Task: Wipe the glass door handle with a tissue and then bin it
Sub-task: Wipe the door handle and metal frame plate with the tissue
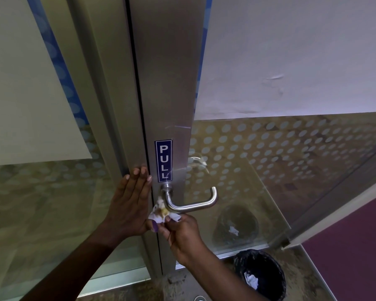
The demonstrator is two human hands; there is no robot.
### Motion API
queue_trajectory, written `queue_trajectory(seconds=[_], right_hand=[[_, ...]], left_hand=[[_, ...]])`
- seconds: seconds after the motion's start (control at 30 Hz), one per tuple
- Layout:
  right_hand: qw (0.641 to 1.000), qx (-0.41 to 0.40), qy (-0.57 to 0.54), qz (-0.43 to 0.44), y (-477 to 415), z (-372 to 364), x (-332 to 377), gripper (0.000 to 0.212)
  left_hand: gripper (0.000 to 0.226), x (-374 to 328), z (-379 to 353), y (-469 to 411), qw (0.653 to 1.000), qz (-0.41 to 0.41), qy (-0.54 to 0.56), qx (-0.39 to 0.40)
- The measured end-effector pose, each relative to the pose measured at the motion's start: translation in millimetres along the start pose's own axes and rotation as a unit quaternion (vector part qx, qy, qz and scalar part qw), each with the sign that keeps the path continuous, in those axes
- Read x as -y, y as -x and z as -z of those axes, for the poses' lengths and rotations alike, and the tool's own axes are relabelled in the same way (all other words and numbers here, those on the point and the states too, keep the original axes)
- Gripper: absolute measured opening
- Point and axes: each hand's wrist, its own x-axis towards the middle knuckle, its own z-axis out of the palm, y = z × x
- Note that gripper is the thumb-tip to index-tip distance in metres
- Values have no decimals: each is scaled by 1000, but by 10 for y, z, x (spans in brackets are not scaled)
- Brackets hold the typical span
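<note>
Right hand (182,233) pinches my stained tissue (163,211) against the handle (191,205) (wiping underway); left hand (130,205) braces flat on the frame; the bin (261,274) waits below, unused.

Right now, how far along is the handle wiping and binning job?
Midway. The right hand presses a stained, crumpled tissue against the metal door handle near its base, while the left hand lies flat on the door frame. Binning remains: the black bin below holds only other paper.

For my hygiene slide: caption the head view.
Right hand presses a stained tissue against the door handle; left hand braces the frame.
</note>
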Motion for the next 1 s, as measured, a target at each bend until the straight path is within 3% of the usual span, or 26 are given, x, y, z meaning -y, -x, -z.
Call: queue_trajectory(seconds=[0.07,0.17,0.3,0.43,0.57,0.7,0.83,0.9,0.93,1.0], right_hand=[[1000,-13,17,-11,-16,17,24,19],[996,-24,-87,-23,-62,0,96,25],[995,28,-97,-24,-27,-105,193,37],[987,28,-151,-48,-46,-19,210,19],[991,14,-128,-41,-6,252,249,26],[983,17,-184,-23,142,513,418,25],[982,-54,-163,73,319,633,566,27],[980,-70,-57,176,398,596,600,25],[966,-76,30,244,440,542,609,26],[889,-72,225,391,477,395,599,42]], left_hand=[[98,3,2,4,1000,1,5,7],[99,11,9,4,1000,3,11,22],[102,6,24,-11,999,9,19,34],[103,5,24,-10,999,7,17,43],[105,6,29,-1,999,11,10,50],[106,11,21,6,998,13,6,58],[106,16,13,10,998,16,9,58],[106,19,12,11,998,13,10,56],[106,18,14,11,998,12,10,56],[105,14,22,12,998,14,12,58]])
